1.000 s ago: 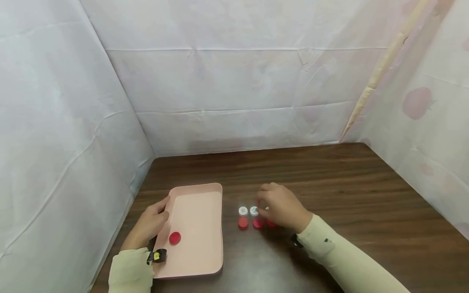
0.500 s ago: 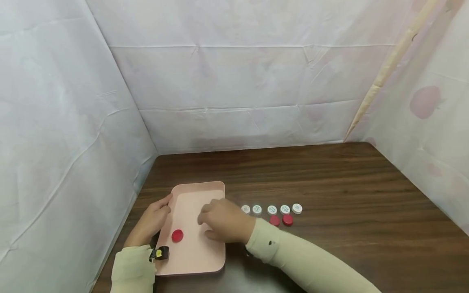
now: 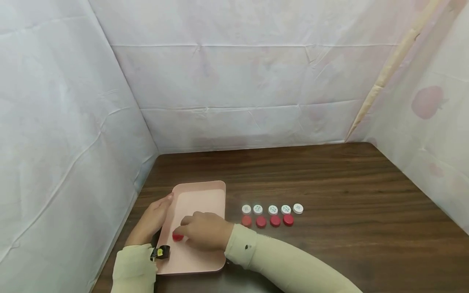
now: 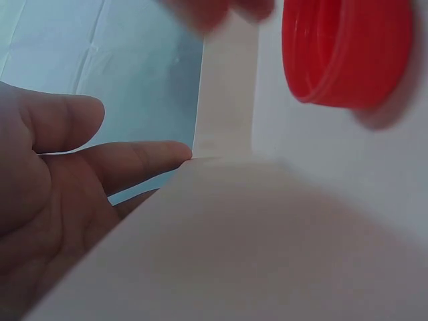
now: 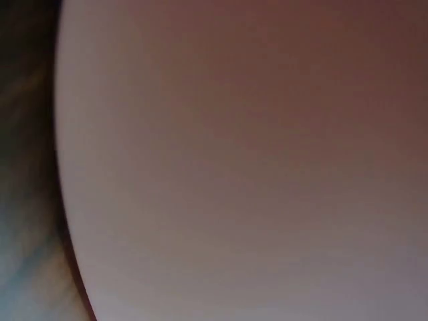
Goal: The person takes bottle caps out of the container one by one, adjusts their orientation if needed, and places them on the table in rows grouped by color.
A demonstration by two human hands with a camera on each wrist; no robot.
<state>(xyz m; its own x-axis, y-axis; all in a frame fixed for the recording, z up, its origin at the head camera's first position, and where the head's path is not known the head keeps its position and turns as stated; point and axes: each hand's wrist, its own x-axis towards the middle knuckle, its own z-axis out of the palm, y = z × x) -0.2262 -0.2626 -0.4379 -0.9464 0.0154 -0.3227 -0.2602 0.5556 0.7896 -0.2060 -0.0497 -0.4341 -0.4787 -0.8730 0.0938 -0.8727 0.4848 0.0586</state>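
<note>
A pink tray (image 3: 199,195) lies on the table at left in the head view. My left hand (image 3: 151,219) rests along its left side; in the left wrist view its fingers (image 4: 144,160) are fairly straight, one fingertip touching the tray's edge. Inside the tray lies one red bottle cap (image 3: 177,236), its hollow side showing in the left wrist view (image 4: 348,53). Over the tray, my right hand (image 3: 207,230) reaches to this cap with bent fingers, partly covering it. Blurred fingertips (image 4: 207,13) appear apart from the cap in the left wrist view.
Right of the tray, several white caps (image 3: 272,210) form a row on the wooden table (image 3: 329,179). Several red caps (image 3: 275,221) line up just in front of them. White sheeting (image 3: 238,81) encloses the table at the back and sides. The right wrist view is blurred.
My right hand has moved left from the rows of caps, over the tray, to the red cap inside it. The left hand stays at the tray's side.
</note>
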